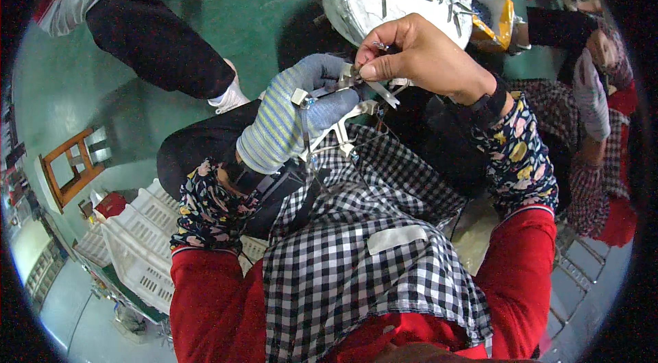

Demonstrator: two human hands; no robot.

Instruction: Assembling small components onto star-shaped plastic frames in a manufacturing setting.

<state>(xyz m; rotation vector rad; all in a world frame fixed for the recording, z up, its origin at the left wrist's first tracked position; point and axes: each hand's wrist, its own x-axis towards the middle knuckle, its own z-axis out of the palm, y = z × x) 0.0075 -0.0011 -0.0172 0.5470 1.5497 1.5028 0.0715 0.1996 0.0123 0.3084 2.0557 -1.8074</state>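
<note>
My left hand [288,104], in a grey-blue glove with yellowish stripes, is closed around a white jointed bracket assembly [340,131]. Several arms of that assembly stick out past the fingers, with small screws at their ends. My bare right hand [426,61] pinches thumb and forefinger together at the assembly's far end, just beyond the gloved fingertips. What lies between those fingertips is too small and too covered to name. A pale strip with a forked end [388,94] slants out below the right thumb. The assembly is held above my lap, over a black-and-white checked apron [329,253].
Ahead stands a round white container [363,3] with loose metal pieces on top. Beside it is a yellow-and-white open bag [504,23]. Other people sit close by, at far left and right. White plastic crates [147,239] and a wooden stool [67,167] are at left.
</note>
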